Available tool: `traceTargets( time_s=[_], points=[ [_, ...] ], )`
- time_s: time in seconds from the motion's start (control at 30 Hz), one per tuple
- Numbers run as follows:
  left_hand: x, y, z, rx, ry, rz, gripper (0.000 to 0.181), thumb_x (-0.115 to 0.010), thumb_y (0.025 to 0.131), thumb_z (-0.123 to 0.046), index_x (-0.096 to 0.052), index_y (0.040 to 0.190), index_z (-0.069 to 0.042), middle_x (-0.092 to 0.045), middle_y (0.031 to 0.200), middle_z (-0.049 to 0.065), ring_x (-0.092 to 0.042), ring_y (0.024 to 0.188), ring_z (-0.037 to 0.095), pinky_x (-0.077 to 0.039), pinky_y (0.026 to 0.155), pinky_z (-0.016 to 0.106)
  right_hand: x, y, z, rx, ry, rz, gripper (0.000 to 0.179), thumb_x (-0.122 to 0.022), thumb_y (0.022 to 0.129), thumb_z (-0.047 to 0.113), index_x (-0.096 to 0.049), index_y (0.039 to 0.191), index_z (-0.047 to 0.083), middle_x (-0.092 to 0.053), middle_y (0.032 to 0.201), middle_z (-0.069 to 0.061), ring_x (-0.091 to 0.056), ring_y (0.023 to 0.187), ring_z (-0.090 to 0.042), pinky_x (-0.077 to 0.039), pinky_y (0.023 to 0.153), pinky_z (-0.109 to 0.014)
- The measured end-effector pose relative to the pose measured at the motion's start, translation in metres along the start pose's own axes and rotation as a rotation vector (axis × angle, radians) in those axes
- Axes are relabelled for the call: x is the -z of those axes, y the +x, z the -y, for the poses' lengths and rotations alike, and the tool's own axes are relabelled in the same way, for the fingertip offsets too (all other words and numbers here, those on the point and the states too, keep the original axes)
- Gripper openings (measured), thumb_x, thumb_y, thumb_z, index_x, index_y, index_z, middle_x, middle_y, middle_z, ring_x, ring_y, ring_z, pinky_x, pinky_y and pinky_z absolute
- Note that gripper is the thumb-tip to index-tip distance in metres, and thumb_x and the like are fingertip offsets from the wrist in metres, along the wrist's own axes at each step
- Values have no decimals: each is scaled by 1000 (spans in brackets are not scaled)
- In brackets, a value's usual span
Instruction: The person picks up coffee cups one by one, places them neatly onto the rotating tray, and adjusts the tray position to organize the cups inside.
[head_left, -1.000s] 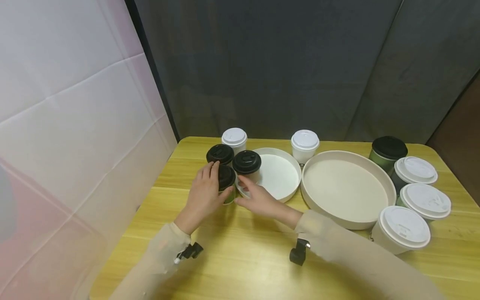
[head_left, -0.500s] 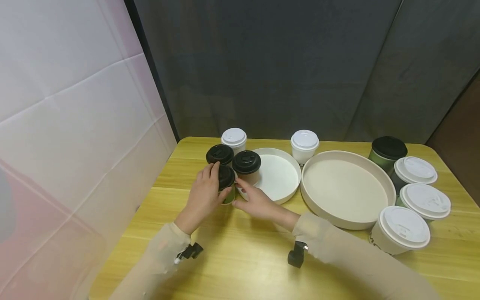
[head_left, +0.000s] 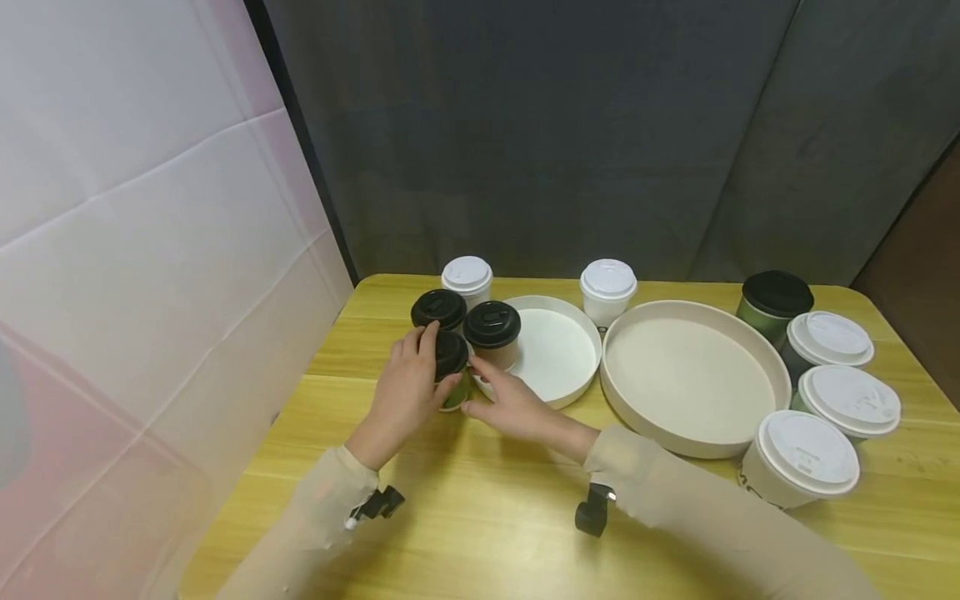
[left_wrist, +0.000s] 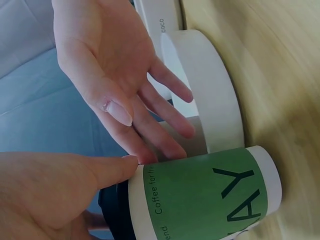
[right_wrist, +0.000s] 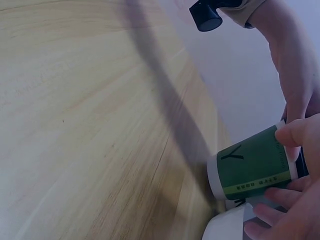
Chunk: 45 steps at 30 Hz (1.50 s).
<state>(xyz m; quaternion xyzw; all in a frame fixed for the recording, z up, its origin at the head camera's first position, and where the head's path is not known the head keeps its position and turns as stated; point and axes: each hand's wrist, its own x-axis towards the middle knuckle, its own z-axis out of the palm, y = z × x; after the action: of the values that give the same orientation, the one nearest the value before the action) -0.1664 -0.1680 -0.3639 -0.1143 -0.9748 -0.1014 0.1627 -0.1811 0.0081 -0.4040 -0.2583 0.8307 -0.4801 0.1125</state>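
1. Fingers of the left hand (head_left: pixel 405 379) are curled about the upper part of the green cup (head_left: pixel 452 367); in the left wrist view the thumb presses just below its black lid.
2. Fingers of the right hand (head_left: pixel 517 404) are extended and spread. At least one tip appears to touch the green cup near its top; the thumb stands apart from it in the left wrist view. No grip by this hand noted.
3. Location of the green cup: left of centre in the head view, roughly upright, just outside the near left edge of the white tray (head_left: pixel 558 350). Its base appears to rest on the table (head_left: pixel 480 517); contact with the tray wall cannot be confirmed.
4. Progress, as judged: the brown cup (head_left: pixel 492 332) appears already set inside the white tray, at its left. Positioning of the green cup looks unfinished, as the left hand holds it. Whether other cups remain to be handled cannot be established.
5. Cream tray (head_left: pixel 693 375), right of centre: base visible, no cup seen within its rim.
6. Outside both trays: a black-lidded cup (head_left: pixel 440 310) and a white-lidded cup (head_left: pixel 467 277) at centre left; a small white cup (head_left: pixel 608 292) at upper centre; four lidded cups (head_left: pixel 798 462) along the right. Lids conceal all contents.
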Motion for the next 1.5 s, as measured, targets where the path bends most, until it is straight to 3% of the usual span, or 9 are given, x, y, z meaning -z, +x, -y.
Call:
traceTargets(
  time_s=[0.5, 0.73, 1.0, 1.2, 1.5],
  points=[
    [28, -2, -14, -4, -3, 9, 84, -76, 85, -41, -39, 147, 2, -52, 136, 30, -52, 124, 46, -56, 91, 55, 7, -17, 14, 38, 30, -79, 73, -62, 92, 18, -28, 157, 20, -45, 154, -10, -47, 139, -34, -42, 113, -52],
    [41, -2, -23, -40, 0, 1, 85, -76, 84, -44, -41, 146, 1, -54, 134, 29, -52, 124, 45, -53, 97, 55, 10, -33, 19, 38, 50, -101, 76, -61, 92, 22, -23, 158, 22, -38, 159, -4, -45, 140, -29, -41, 115, -49],
    [53, 1, -35, -84, -12, 9, 84, -74, 85, -47, -41, 147, -2, -54, 135, 25, -53, 124, 43, -53, 98, 55, 14, -48, 21, 48, -2, -191, 80, -64, 90, 20, -23, 158, 20, -36, 160, 0, -51, 137, -24, -42, 114, -47],
    [55, 5, -45, -102, -19, 6, 81, -73, 86, -46, -41, 147, -4, -54, 134, 24, -52, 124, 40, -54, 96, 53, 20, -56, 21, 76, -3, -230, 80, -66, 89, 18, -25, 158, 17, -38, 158, -1, -52, 136, -22, -42, 115, -46],
    [51, 12, -56, -136, -38, 11, 80, -73, 86, -45, -40, 147, -7, -55, 133, 22, -53, 122, 38, -59, 85, 52, 28, -69, 16, 91, -17, -268, 81, -66, 90, 15, -23, 158, 23, -38, 158, -2, -54, 134, -21, -44, 113, -46]
  ],
)
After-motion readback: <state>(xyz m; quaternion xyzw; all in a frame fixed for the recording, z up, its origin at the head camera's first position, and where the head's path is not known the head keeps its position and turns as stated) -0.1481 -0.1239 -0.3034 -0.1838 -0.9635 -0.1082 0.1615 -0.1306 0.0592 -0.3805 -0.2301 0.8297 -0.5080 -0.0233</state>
